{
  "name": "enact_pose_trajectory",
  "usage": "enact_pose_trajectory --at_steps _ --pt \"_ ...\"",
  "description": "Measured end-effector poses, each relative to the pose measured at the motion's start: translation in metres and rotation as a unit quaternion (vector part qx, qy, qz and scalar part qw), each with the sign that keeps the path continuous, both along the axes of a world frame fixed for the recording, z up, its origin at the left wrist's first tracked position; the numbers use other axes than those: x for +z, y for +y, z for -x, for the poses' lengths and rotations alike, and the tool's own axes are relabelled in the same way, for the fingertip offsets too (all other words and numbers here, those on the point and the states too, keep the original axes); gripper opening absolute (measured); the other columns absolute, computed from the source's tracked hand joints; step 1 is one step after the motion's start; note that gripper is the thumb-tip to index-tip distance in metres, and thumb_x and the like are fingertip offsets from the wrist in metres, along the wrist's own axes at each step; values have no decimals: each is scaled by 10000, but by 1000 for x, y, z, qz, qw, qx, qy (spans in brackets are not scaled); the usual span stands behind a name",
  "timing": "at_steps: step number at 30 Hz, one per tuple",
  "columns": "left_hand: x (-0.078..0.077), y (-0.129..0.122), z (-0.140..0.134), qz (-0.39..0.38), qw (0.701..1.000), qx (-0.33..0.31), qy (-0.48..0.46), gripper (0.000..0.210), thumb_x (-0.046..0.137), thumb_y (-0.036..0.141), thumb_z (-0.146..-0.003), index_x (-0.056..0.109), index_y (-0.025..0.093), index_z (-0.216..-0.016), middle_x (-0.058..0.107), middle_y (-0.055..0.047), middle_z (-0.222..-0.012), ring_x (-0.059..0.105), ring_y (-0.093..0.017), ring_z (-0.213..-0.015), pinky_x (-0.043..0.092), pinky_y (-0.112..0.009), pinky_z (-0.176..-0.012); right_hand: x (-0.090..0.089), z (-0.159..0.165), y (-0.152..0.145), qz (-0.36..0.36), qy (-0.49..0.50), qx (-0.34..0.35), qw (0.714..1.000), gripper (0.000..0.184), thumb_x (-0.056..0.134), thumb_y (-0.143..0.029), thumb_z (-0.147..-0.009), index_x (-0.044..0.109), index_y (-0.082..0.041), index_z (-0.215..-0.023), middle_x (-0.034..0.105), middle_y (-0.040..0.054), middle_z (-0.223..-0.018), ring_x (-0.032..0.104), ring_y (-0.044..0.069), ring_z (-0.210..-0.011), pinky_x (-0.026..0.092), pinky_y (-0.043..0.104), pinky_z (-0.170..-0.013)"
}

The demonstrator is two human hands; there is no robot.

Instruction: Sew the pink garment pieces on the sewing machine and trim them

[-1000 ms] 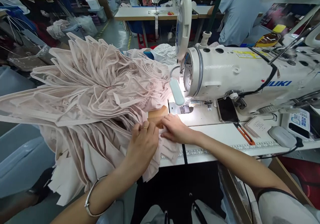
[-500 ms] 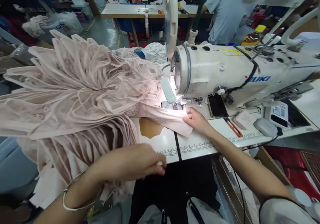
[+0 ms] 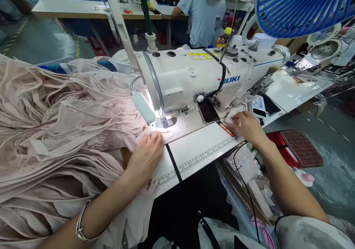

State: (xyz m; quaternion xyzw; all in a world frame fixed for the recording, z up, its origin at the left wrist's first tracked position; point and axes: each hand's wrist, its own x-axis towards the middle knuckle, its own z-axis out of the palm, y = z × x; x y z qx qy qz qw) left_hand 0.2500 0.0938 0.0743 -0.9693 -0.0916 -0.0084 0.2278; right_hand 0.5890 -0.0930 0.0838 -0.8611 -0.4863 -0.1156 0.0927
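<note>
My left hand [image 3: 148, 149] grips the edge of a pale pink fabric piece [image 3: 167, 135], just in front of the presser foot [image 3: 164, 121] of the sewing machine [image 3: 177, 77]. The fingers are bent onto the cloth, and a ring shows on one. At the right, my right hand [image 3: 248, 127] is at a small stack of pale fabric pieces [image 3: 230, 115], its fingertips pinched on the top one. The fingertips partly cover the stack. Beside them lies an orange cutter [image 3: 226, 128]. A large heap of pink garments [image 3: 83, 112] spreads left of the needle.
A phone [image 3: 208, 110] lies on the machine bed. A printed ruler [image 3: 205, 154] runs along the table's front edge. A blue fan [image 3: 302, 4] hangs at upper right. An open box [image 3: 246, 167] sits below the table. A co-worker [image 3: 201, 14] sits beyond the machine.
My right hand has left the pink fabric and moved right to the small stack. My left hand has come up from the table's front onto the fabric. The view has swung right.
</note>
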Motion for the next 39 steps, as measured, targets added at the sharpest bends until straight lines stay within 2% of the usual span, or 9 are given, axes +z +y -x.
enact_pose_trajectory --at_steps 5,9,12,17,20,23,26,31,39 --pt "-13 7 -10 62 995 -26 -72 352 391 -53 -876 708 65 -971 690 -190 -1010 639 -278 -910 489 -401 -818 5 -16 -5 12 65 -20 998 186 578 -327 -873 707 -200 -832 732 85 -850 662 240 -739 473 338 -690" --pt "-23 21 -6 112 984 -21 -136 326 414 -37 -902 682 95 -1032 695 -124 -952 624 -238 -850 492 -344 -728 14 17 11 -119 4 -97 988 248 492 -305 -919 696 -171 -963 706 108 -792 652 261 -731 455 357 -680" --pt "-26 30 -8 119 977 -32 -173 341 412 -2 -940 665 126 -1130 706 -99 -997 619 -222 -867 498 -330 -720 12 54 29 -138 159 17 977 257 484 -299 -925 682 -189 -1046 676 43 -719 604 200 -608 459 321 -629" --pt "-36 17 -23 55 987 -38 -146 339 427 26 -955 640 35 -1220 700 -184 -1184 671 -272 -1040 537 -373 -810 -4 92 59 -52 409 247 877 352 448 -418 -987 651 -232 -1205 737 49 -963 696 210 -858 541 326 -748" --pt "-41 -1 -30 32 992 -4 -125 394 437 -22 -912 626 -4 -1257 674 -250 -1248 681 -331 -1104 560 -388 -794 -17 98 75 -70 319 265 907 344 428 -345 -1016 608 -212 -1277 738 87 -1063 695 225 -950 530 357 -834" --pt "-40 -11 -30 28 993 29 -112 418 442 -40 -892 626 -15 -1267 680 -266 -1235 698 -362 -1073 565 -363 -680 -26 103 91 -38 125 272 953 278 464 -289 -1018 699 -178 -918 724 96 -843 657 233 -828 480 355 -798" --pt "-34 -6 -24 32 991 51 -121 424 422 -46 -897 630 -11 -1265 690 -248 -1227 696 -349 -1084 576 -370 -705 -28 108 107 24 20 307 951 259 539 -247 -987 658 -176 -768 699 95 -812 602 236 -819 425 348 -791" --pt "-25 7 -18 39 993 5 -114 410 379 -26 -923 615 -59 -1257 694 -248 -1207 666 -314 -1151 540 -410 -963 -25 114 121 90 -15 309 947 173 593 -268 -935 644 -131 -1028 688 134 -1010 566 252 -824 392 343 -753" --pt "-29 2 -19 91 991 12 -93 448 376 -39 -922 560 -31 -1330 644 -237 -1320 610 -312 -1263 527 -411 -1016 -21 125 128 141 -28 302 942 155 470 -93 -899 614 -142 -930 665 121 -937 566 231 -758 359 329 -704"
